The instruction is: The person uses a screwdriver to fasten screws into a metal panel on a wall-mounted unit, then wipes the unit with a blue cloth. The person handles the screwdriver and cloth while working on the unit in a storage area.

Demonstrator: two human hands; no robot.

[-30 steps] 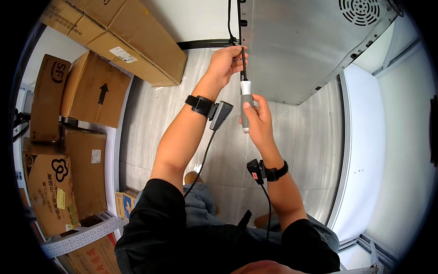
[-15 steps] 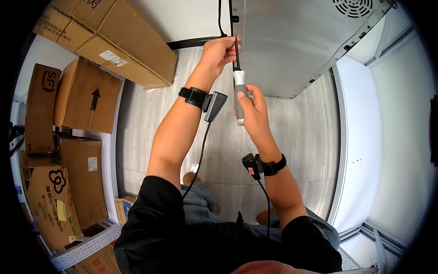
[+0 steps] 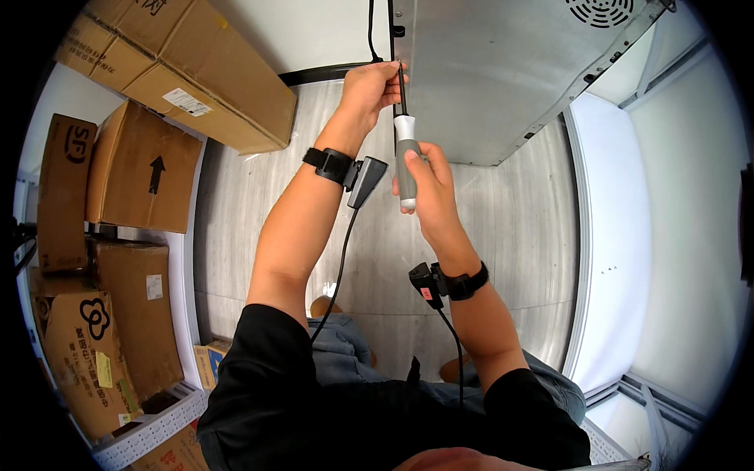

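In my right hand (image 3: 433, 184) is a screwdriver (image 3: 407, 180) with a grey and white handle and a thin dark shaft. My fingers wrap round the handle, the thumb lying along it. The shaft points away from me, its tip at the left edge of a large grey metal panel (image 3: 487, 86). My left hand (image 3: 371, 93) is at that same edge, fingers curled and pinched close around the tip. Whatever lies between those fingertips is too small or hidden to make out.
Cardboard boxes (image 3: 145, 169) fill a shelf on the left, and a long carton (image 3: 228, 94) stands at the far left. A black cable (image 3: 371, 31) hangs beside the panel. White shelving (image 3: 609, 235) runs along the right. Each wrist wears a strapped device with a cord.
The whole view has shifted slightly, so everything sits a little further left. Both hands and the screwdriver keep nearly the same place against the panel edge.
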